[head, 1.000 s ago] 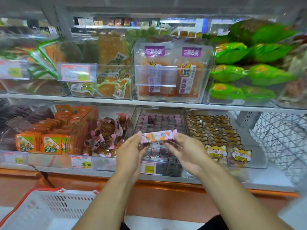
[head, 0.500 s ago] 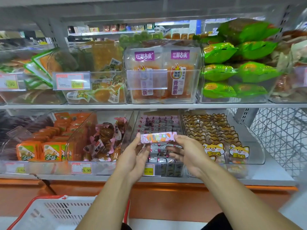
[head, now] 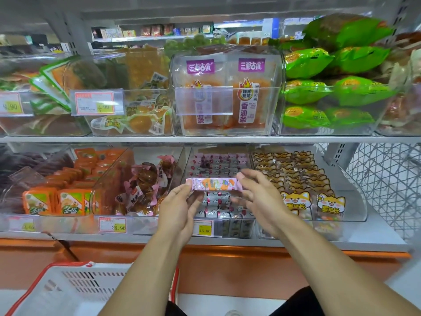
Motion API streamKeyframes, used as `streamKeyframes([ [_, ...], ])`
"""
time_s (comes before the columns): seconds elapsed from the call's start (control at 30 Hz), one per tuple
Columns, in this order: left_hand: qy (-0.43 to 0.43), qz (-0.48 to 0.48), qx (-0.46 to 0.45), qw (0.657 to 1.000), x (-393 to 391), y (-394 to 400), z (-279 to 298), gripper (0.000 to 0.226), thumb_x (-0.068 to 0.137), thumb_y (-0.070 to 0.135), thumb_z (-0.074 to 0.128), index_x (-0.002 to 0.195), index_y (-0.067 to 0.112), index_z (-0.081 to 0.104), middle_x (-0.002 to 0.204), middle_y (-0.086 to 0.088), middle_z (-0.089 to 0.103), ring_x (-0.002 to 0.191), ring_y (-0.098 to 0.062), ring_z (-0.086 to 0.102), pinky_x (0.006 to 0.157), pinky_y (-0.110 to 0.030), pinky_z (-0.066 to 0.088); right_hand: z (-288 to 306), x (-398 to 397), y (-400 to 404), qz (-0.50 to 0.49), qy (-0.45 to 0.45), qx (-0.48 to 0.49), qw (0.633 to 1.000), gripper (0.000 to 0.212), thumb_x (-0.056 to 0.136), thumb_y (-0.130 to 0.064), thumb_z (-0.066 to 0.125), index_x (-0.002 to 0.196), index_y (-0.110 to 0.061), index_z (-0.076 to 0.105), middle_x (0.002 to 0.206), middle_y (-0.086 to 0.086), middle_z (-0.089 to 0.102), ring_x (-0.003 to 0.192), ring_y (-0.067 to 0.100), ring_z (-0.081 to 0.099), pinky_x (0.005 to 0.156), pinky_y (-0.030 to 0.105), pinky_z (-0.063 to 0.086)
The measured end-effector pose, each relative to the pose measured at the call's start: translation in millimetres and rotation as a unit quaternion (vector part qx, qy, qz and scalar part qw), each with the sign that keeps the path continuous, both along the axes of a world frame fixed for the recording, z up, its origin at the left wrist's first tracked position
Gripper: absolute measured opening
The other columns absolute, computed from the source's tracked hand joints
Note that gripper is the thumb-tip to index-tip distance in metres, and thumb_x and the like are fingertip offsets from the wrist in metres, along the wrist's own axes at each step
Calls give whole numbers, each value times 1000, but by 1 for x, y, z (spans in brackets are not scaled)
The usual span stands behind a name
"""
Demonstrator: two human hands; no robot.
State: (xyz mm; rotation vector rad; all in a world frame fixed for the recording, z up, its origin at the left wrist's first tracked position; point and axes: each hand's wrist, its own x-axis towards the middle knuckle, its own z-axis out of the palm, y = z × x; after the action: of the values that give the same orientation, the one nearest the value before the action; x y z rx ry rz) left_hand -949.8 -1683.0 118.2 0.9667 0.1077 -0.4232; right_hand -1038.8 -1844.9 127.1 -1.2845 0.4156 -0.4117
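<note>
A long pink snack bar point(head: 214, 184) with orange print is held level in front of the lower shelf. My left hand point(head: 180, 208) pinches its left end between thumb and fingers. My right hand point(head: 257, 197) holds its right end with thumb and fingertips. Behind the bar stands a clear bin point(head: 218, 165) filled with several small pink-and-grey wrapped packs of the same kind.
Clear bins line two shelves: brown wrapped sweets point(head: 145, 185), orange packs point(head: 68, 192), cat-print packs point(head: 296, 179), green bags point(head: 330, 87) above. A white basket with red rim point(head: 75, 290) sits at lower left. A wire rack point(head: 385, 179) stands at right.
Both hands have kept hold of the bar, which has stayed in front of the bin. My right fingers have spread a little.
</note>
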Motion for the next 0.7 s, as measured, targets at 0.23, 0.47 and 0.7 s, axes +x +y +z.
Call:
streamKeyframes([
  [0.23, -22, 3, 22, 1000, -1, -1, -1, 19, 99, 8, 58, 114, -1, 64, 94, -14, 76, 76, -15, 75, 64, -24, 58, -6, 1, 5, 38, -25, -167, 985, 35, 84, -15, 82, 107, -39, 71, 102, -10, 76, 84, 7, 72, 66, 23, 57],
  [0.47, -94, -47, 51, 993, -7, -1, 4, 15, 92, 19, 69, 105, 11, 71, 102, -9, 76, 93, -18, 71, 76, -31, 59, -10, 5, 0, 6, -2, -110, 994, 13, 92, -35, 74, 103, -29, 72, 96, 2, 77, 71, 15, 71, 66, 30, 58],
  [0.7, -84, -42, 60, 994, -12, -1, 8, 39, 75, 34, 80, 100, 5, 71, 80, -5, 75, 66, -9, 69, 62, -21, 57, -6, 0, -4, 95, 6, -33, 995, 53, 77, -51, 78, 118, -19, 67, 88, -2, 75, 69, 13, 66, 60, 24, 54],
])
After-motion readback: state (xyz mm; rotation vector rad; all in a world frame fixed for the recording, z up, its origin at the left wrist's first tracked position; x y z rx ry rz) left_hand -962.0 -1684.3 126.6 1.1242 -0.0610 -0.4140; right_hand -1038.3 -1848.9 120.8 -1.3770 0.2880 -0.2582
